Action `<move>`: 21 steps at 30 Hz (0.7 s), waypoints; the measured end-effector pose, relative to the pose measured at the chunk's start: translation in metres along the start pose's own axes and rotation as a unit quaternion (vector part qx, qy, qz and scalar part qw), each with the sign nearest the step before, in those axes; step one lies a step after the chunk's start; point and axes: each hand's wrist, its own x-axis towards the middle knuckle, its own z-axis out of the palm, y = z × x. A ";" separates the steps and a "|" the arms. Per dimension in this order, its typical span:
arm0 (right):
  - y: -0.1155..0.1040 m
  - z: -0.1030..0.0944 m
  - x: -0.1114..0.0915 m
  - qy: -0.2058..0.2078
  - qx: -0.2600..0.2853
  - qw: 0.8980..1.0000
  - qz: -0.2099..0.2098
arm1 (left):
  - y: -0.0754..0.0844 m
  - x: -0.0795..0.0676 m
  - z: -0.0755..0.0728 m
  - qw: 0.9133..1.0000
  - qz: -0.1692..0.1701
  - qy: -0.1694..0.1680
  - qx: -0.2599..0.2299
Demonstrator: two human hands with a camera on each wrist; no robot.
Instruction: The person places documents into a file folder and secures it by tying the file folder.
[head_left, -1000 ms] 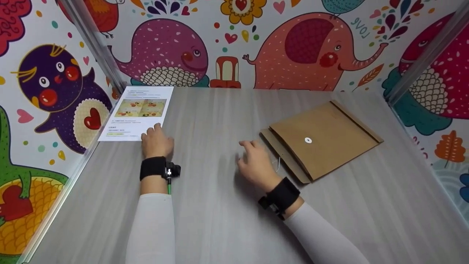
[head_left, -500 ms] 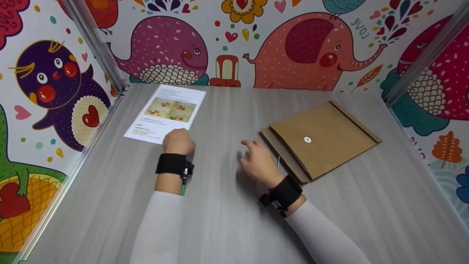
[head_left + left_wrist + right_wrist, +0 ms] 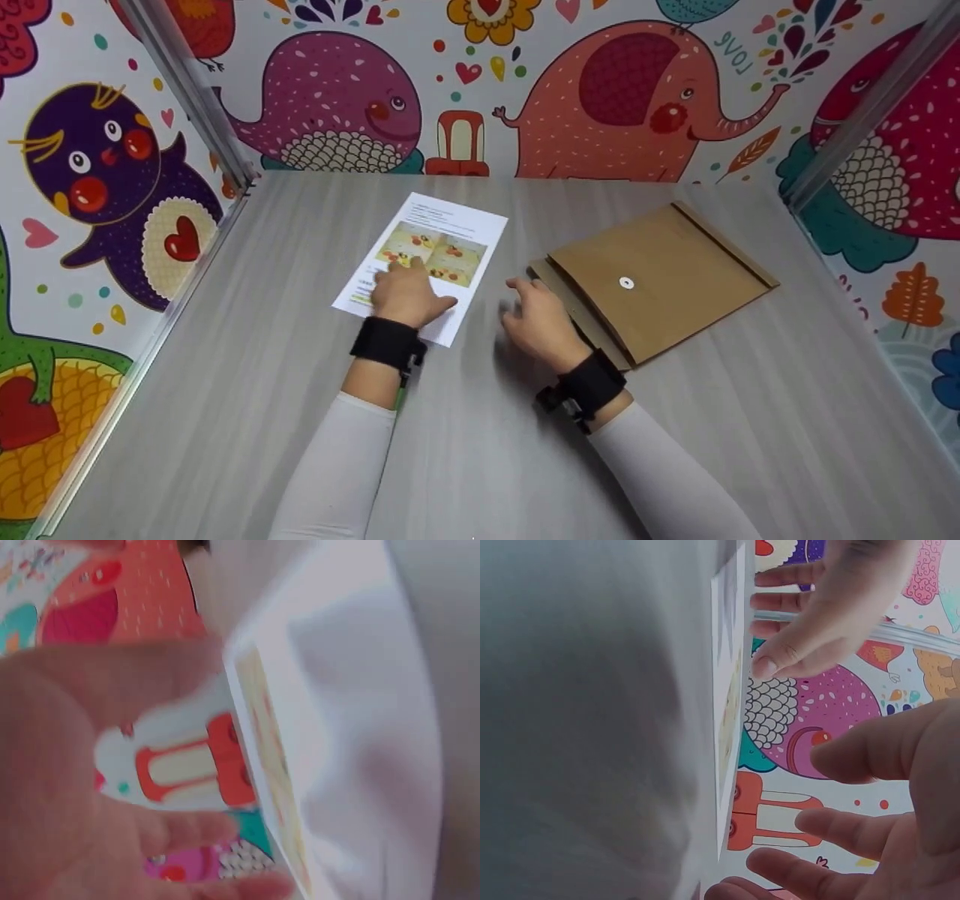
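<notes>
A white printed sheet of paper (image 3: 470, 244) with a picture block and text lies on the table, tilted, left of the brown envelope. Over its lower part is my left hand (image 3: 405, 294), fingers spread and thumb out to the right. In the left wrist view the fingertips (image 3: 259, 886) reach the sheet (image 3: 337, 690), which bulges slightly. My right hand (image 3: 541, 319) hovers low with relaxed, bent fingers and holds nothing, between the sheet and the brown envelope (image 3: 675, 277). The envelope lies slanted, with a white round button and its flap side toward the right hand.
The grey wood-grain table (image 3: 465, 450) runs back to a wall (image 3: 480, 82) with cartoon animals. Metal posts (image 3: 187, 90) stand at the back corners. Both wrists wear black straps (image 3: 592, 384) with small cameras.
The paper has slid from the far left to the right and nearer along with my left hand, whose fingers and thumb have spread. The right hand and the envelope stay nearly in place.
</notes>
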 end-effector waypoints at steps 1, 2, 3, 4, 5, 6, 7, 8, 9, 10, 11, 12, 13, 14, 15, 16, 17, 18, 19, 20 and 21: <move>0.000 0.000 0.001 0.000 0.002 1.000 0.000 | -0.005 0.001 0.000 1.000 -0.019 -0.005 -0.006; 0.000 0.000 0.001 -0.001 0.004 1.000 0.002 | -0.009 0.003 0.001 0.999 -0.036 -0.016 -0.011; 0.000 0.000 0.002 -0.003 0.006 1.000 0.005 | -0.014 0.004 0.001 0.998 -0.052 -0.031 -0.018; 0.000 0.000 0.002 -0.005 0.008 1.000 0.009 | -0.018 0.005 0.002 0.997 -0.063 -0.045 -0.023; 0.000 -0.001 0.002 -0.006 0.010 1.000 0.012 | -0.022 0.006 0.003 0.996 -0.069 -0.059 -0.024; 0.001 -0.001 0.003 -0.007 0.012 1.000 0.016 | -0.025 0.006 0.003 0.995 -0.070 -0.070 -0.025; 0.002 -0.001 0.003 -0.006 0.013 1.000 0.018 | -0.028 0.007 0.003 0.994 -0.067 -0.080 -0.025; 0.003 -0.001 0.003 -0.003 0.014 1.000 0.020 | -0.031 0.007 0.003 0.994 -0.062 -0.089 -0.025; 0.004 -0.001 0.004 -0.001 0.014 1.000 0.021 | -0.033 0.007 0.003 0.994 -0.056 -0.095 -0.024; 0.005 -0.002 0.004 0.003 0.014 1.000 0.022 | -0.036 0.006 0.002 0.994 -0.050 -0.100 -0.022; 0.006 -0.002 0.005 0.008 0.013 1.000 0.023 | -0.038 0.005 0.001 0.993 -0.043 -0.104 -0.021; 0.008 -0.003 0.005 0.012 0.014 1.000 0.024 | -0.040 0.004 0.000 0.993 -0.037 -0.107 -0.021; 0.009 -0.003 0.005 0.016 0.013 0.999 0.025 | -0.041 0.003 -0.002 0.993 -0.031 -0.111 -0.022; 0.010 -0.003 0.006 0.016 0.013 0.999 0.028 | -0.043 0.002 -0.003 0.993 -0.026 -0.116 -0.021; 0.011 -0.003 0.007 0.015 0.014 0.999 0.031 | -0.044 0.001 -0.005 0.992 -0.021 -0.120 -0.021; 0.012 -0.003 0.007 0.015 0.013 0.999 0.034 | -0.045 0.001 -0.006 0.992 -0.015 -0.123 -0.021; 0.014 -0.003 0.008 0.014 0.010 0.999 0.038 | -0.046 0.000 -0.008 0.992 -0.009 -0.124 -0.019; 0.015 -0.003 0.008 0.013 0.009 0.999 0.041 | -0.047 -0.001 -0.009 0.992 -0.002 -0.123 -0.020; 0.016 -0.003 0.009 0.012 0.006 0.999 0.044 | -0.048 -0.001 -0.010 0.992 0.007 -0.122 -0.021; 0.017 -0.004 0.009 0.011 0.004 0.999 0.047 | -0.048 -0.001 -0.011 0.992 0.017 -0.122 -0.022; 0.017 -0.004 0.009 0.010 0.002 0.999 0.050 | -0.049 -0.002 -0.011 0.992 0.030 -0.122 -0.022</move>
